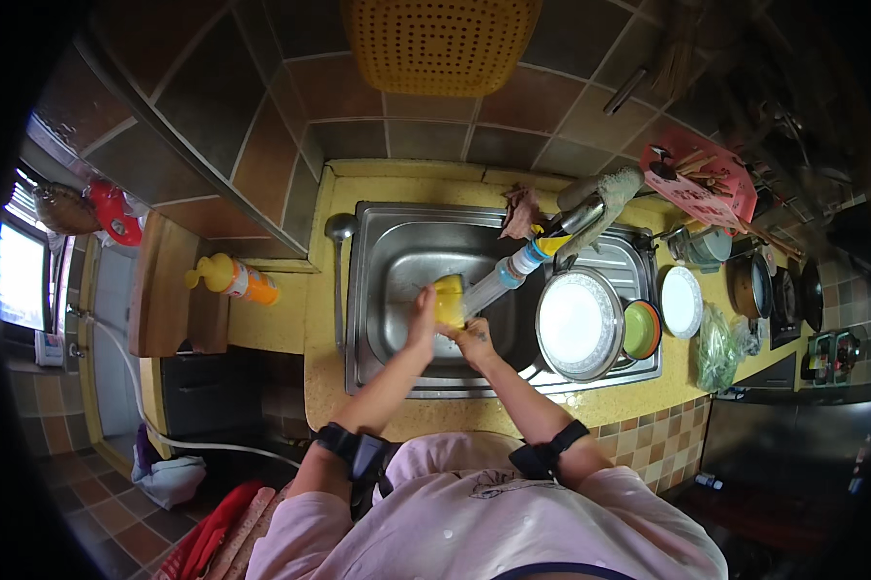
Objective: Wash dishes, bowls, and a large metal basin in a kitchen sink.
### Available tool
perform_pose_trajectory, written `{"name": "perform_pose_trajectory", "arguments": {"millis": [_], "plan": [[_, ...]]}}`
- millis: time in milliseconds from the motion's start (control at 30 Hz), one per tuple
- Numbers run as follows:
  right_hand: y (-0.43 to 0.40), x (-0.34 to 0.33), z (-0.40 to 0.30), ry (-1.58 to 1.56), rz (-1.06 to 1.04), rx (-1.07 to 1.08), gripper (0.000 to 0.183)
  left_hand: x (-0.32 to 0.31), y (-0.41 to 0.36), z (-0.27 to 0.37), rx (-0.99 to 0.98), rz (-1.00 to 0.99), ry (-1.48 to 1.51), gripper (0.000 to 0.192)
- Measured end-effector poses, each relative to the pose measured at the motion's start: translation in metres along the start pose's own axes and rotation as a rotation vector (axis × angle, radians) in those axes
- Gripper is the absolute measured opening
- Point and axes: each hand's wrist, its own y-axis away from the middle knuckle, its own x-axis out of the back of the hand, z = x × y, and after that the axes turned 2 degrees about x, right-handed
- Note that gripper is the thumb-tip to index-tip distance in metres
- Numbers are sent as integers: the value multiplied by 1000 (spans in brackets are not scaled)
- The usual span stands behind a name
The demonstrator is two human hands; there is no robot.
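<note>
Over the basin of a stainless steel sink (406, 348), my left hand (422, 326) grips the left side of a small yellow object (448, 303). My right hand (473, 341) holds its lower right side. Whether it is a cup or a sponge, I cannot tell. A stream of water (482, 291) falls on it from the blue and clear nozzle (518, 265) of the faucet (579, 216). To the right of my hands, a white plate (579, 319) rests on a pan, and a bowl (639, 328) with a green inside stands beside it.
A ladle (339, 254) lies along the sink's left edge. Left of it is an orange dish soap bottle (238, 279) with a yellow cap. A pink cloth (521, 212) lies behind the basin. Another white plate (681, 301) and bagged greens (718, 351) are on the right counter.
</note>
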Motion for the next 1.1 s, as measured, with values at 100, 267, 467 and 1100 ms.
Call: {"name": "perform_pose_trajectory", "arguments": {"millis": [100, 267, 467, 1100], "plan": [[10, -3, -1, -618, 15, -125, 18, -26, -16, -33, -799, 446, -470, 46], [24, 22, -14, -1178, -88, -232, 47, -32, -45, -20, 87, 317, 89, 46], [18, 20, -10, -1241, -114, -294, 50, 6, -69, -69, 148, 10, 381, 51], [97, 96, -78, 456, 263, 458, 31, -16, -18, -17, -430, 285, -1074, 54]]}}
